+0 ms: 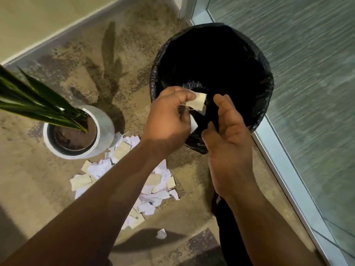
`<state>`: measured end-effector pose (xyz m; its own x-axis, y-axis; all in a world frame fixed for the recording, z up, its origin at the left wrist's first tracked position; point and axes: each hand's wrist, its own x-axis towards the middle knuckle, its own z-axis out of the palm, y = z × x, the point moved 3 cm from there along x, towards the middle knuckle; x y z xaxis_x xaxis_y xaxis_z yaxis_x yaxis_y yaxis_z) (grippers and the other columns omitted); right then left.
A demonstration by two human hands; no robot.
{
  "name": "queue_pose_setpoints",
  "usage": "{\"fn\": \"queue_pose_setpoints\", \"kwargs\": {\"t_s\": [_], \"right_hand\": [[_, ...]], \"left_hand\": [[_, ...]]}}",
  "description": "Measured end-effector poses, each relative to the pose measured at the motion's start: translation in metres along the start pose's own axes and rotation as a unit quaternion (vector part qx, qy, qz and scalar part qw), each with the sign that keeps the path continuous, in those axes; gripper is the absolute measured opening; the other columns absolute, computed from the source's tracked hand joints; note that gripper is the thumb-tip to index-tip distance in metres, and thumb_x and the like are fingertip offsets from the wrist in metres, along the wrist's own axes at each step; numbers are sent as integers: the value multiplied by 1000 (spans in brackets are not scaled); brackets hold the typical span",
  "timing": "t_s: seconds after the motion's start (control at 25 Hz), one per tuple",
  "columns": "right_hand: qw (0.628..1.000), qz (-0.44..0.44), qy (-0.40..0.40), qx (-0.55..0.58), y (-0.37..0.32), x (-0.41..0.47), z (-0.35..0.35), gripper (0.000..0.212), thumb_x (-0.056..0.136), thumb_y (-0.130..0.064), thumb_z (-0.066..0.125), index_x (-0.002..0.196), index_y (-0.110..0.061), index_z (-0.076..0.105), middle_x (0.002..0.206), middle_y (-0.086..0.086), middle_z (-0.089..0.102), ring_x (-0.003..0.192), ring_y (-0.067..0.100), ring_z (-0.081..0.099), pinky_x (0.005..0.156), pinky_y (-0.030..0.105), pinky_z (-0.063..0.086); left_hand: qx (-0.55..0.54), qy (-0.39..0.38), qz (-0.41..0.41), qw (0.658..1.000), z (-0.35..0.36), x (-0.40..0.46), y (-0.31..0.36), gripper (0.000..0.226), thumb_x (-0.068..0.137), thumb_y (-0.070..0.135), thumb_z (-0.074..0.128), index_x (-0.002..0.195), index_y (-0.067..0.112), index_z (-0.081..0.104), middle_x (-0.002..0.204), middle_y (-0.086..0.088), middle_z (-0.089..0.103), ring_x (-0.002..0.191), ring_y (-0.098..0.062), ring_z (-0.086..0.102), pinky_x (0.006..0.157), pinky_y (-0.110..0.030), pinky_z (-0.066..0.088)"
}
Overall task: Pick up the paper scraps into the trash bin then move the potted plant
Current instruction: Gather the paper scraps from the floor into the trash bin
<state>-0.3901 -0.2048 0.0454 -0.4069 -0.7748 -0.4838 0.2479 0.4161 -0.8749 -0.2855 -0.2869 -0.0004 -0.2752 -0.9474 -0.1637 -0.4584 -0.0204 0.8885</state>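
Observation:
A round trash bin (267, 89) lined with a black plastic bag stands right of centre. Over its near rim my left hand (169, 120) grips a few beige and white paper scraps (198, 103). My right hand (228, 135) is beside it, palm towards the left, fingers relaxed and holding nothing. A pile of white and beige paper scraps (153, 191) lies on the floor below my left forearm, partly hidden by it. The potted plant (107, 125), a white round pot with long green leaves, stands to the left, touching the pile's far end.
A single white scrap (161, 233) lies apart near the bottom. A glass panel with a pale metal frame (284, 162) runs along the right side behind the bin. A wall with a skirting board (57, 33) borders the speckled floor at upper left.

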Motion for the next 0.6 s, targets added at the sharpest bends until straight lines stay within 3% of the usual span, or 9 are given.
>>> {"fn": "queue_pose_setpoints", "kwargs": {"t_s": [0.08, 0.16, 0.28, 0.4, 0.48, 0.6], "right_hand": [[1000, 25, 1, 19, 5, 6, -6, 68, 87, 16, 47, 145, -20, 48, 158, -6, 39, 141, 2, 42, 118, 35, 36], [998, 50, 7, 38, 8, 9, -8, 68, 88, 18, 45, 146, -17, 46, 151, -2, 50, 139, 10, 47, 118, 41, 37], [996, 64, -2, 58, 8, 11, -5, 68, 89, 23, 40, 147, -12, 45, 143, -2, 58, 130, 2, 55, 107, 27, 47], [994, 94, -20, 60, 15, 9, 2, 61, 92, 23, 39, 143, -8, 49, 124, -13, 66, 114, -8, 62, 84, 10, 51], [992, 114, -42, 44, 24, 4, 8, 55, 94, 20, 41, 139, -9, 54, 119, -14, 69, 113, -5, 64, 85, 12, 51], [985, 154, -74, -3, 41, -8, 24, 45, 97, 12, 47, 132, -13, 61, 125, -5, 70, 119, 5, 64, 100, 25, 52]], "left_hand": [[1, -51, -42, 998, 6, 5, -7, 50, 83, -12, 51, 123, 15, 66, 140, -4, 50, 123, -16, 57, 105, -30, 50], [-9, -71, -75, 995, 7, 4, -10, 58, 84, -13, 51, 130, 20, 61, 148, 0, 42, 126, -20, 57, 105, -33, 51], [-37, -40, -74, 996, 0, -2, -10, 55, 85, -14, 52, 121, 26, 64, 138, 2, 50, 110, -15, 65, 96, -27, 55], [-58, 16, -93, 994, -16, -14, -25, 45, 88, -10, 55, 112, 27, 65, 125, -1, 58, 99, -17, 68, 91, -34, 58], [-63, 49, -117, 990, -30, -30, -42, 48, 88, -9, 55, 103, 36, 62, 120, 1, 59, 95, -17, 69, 85, -31, 58], [-59, 101, -172, 978, -52, -62, -81, 51, 88, -9, 54, 97, 41, 60, 117, -3, 62, 90, -11, 65, 71, -19, 54]]}}
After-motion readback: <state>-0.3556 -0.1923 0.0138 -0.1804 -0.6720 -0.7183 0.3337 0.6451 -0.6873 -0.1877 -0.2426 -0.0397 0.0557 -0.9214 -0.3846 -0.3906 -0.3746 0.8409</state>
